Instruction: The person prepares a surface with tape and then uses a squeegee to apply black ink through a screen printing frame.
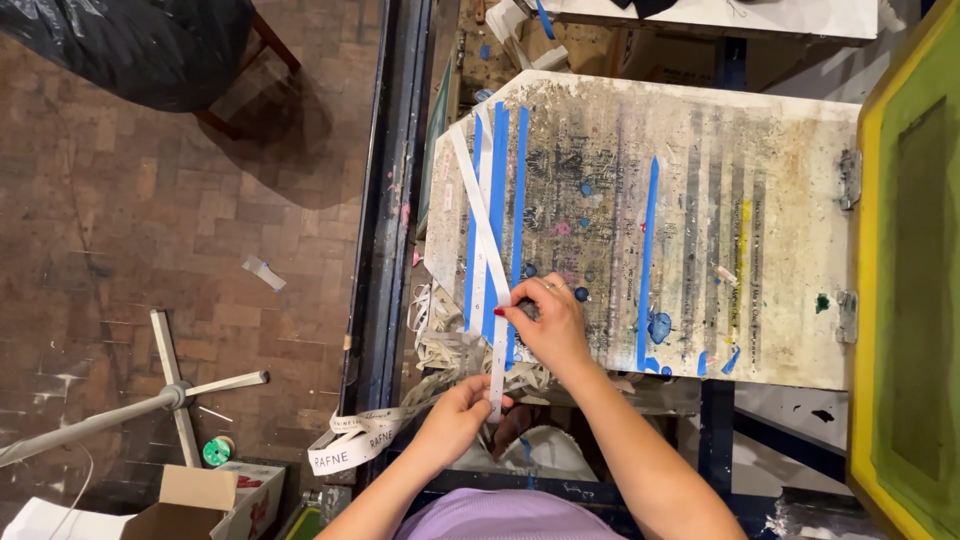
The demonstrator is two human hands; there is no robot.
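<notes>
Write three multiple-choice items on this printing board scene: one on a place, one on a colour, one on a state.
1. Where does the white ribbon lie on the board?
A. near its left side, among the tape strips
B. along its right edge
C. across its far end

2. What colour are the tape strips?
A. red
B. blue
C. black

3. How does the right hand meet the ribbon?
A. hovers well clear
B. lies flat, palm up
C. pinches it at the board's near edge

Answers:
1 A: the ribbon runs lengthwise beside the strips near the board's left side.
2 B: the strips are bright blue.
3 C: its fingertips close on the ribbon, while the left hand holds the ribbon lower down, off the board.
</notes>
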